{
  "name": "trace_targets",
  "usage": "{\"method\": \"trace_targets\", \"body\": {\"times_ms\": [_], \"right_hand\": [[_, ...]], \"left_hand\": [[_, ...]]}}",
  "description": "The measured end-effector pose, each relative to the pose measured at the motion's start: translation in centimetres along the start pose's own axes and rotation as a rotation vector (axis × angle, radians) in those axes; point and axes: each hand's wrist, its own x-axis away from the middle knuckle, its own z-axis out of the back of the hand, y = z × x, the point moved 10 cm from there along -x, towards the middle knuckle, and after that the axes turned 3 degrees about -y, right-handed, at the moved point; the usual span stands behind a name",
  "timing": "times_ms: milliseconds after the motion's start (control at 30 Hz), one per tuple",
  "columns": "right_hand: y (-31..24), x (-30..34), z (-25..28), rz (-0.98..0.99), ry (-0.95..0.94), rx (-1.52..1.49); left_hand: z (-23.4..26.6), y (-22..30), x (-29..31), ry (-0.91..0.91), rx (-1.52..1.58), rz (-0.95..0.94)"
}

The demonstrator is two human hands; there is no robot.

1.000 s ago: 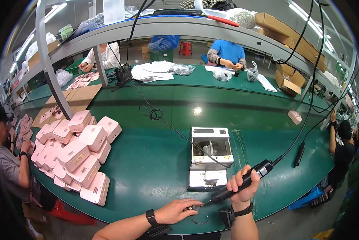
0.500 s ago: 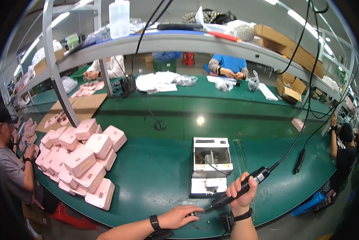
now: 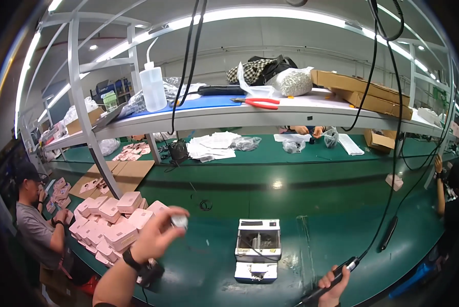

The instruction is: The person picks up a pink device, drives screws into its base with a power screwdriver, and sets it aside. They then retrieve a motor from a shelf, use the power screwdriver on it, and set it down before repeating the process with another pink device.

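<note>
Two hands are working well apart: left hand (image 3: 155, 236) is pinching a small round pale part (image 3: 179, 221) just right of pink cases (image 3: 121, 236); near right, right hand (image 3: 338, 286) is gripping a black corded tool (image 3: 315, 295)

Bright ceiling tubes (image 3: 257, 14) leave glare on the green worktop (image 3: 321, 192); fisheye edges curve darkly.

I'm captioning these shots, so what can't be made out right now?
All in the head view:
Tip of the black tool: cut off by the lower edge.
Details of the small round thing: blurred, partly covered by the left hand.
Most of the far worker: hidden by the shelf.
</note>
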Motion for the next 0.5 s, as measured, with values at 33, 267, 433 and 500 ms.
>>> {"method": "trace_targets", "body": {"times_ms": [33,267,433,500], "right_hand": [[-0.2,0.5,0.2,-0.004,-0.004,0.003],[3.5,2.4,0.9,-0.266,0.117,0.158],[4.4,1.5,0.7,-0.331,0.151,0.207],[4.4,1.3,0.5,-0.336,0.16,0.21]], "left_hand": [[1.3,1.0,-1.6,0.06,0.015,-0.018],[4.1,5.5,-13.5,0.285,0.063,-0.292],[4.8,8.5,-20.1,0.422,0.002,-0.411],[5.5,10.3,-21.9,0.561,-0.031,-0.543]]}}
